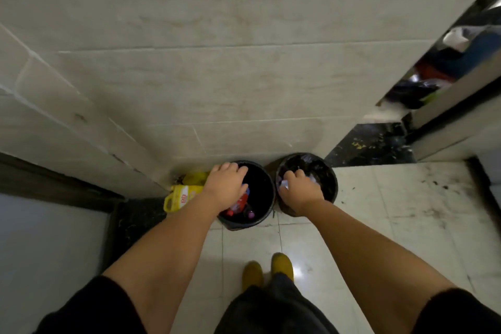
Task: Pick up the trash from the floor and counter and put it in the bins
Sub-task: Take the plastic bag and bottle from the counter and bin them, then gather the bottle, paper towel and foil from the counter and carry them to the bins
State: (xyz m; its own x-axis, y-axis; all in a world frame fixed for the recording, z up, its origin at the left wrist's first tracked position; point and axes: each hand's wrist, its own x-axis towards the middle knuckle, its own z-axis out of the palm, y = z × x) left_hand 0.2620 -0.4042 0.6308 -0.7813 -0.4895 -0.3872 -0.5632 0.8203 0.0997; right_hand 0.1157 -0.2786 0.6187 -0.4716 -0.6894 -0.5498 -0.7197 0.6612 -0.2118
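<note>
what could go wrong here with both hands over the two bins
The right hand holds crumpled pale trash above the right bin; released off-centre, it may land on the floor.

The left hand reaches over the left bin, where bottles are piled near its front rim; pressing there might tip the bin.

The yellow jug stands close beside that bin and could get knocked.

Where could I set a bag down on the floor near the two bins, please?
The pale floor tiles right of the right bin are bare, though smudged. The tiles between the bins and the yellow shoes are also free. Left of the left bin is crowded: yellow jugs fill the corner by the wall.
</note>
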